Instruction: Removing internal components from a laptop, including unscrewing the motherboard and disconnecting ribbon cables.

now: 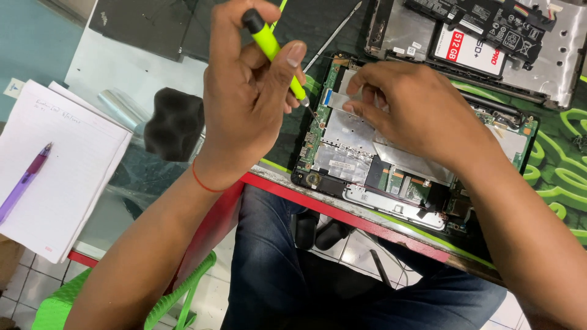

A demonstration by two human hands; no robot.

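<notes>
Left hand (247, 91) grips screwdriver (272, 52) — tip on laptop board (348, 137); right hand (406, 110) rests there.

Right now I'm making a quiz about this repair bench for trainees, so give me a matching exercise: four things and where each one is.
Things:
1. screwdriver
2. purple pen
3. green stool
4. opened laptop

Places:
A. on the notebook
B. on the floor below the table edge
C. in the left hand
D. under the right hand

Pairs: 1-C, 2-A, 3-B, 4-D
</notes>
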